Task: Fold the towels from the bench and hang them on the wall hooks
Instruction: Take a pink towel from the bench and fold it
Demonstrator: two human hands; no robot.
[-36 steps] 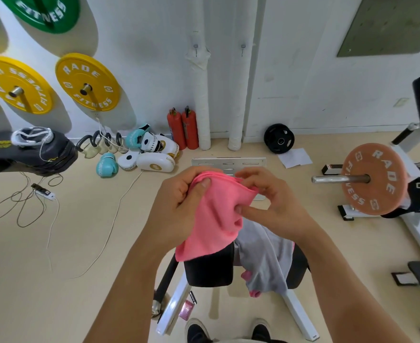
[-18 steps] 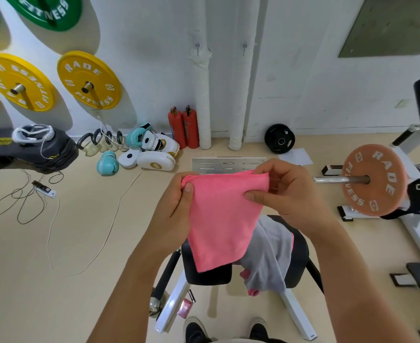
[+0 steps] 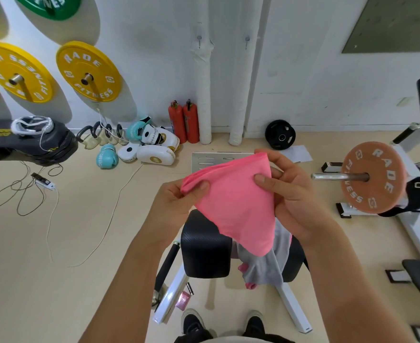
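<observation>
Both hands pinch the pink towel above the bench.

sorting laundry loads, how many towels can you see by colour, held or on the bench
pink towel, held by left hand and right hand: 1
grey towel, on the bench: 1
total: 2

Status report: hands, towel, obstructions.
Both hands, left and right, pinch pink towel. Grey towel on bench. Wall hooks bare.
</observation>
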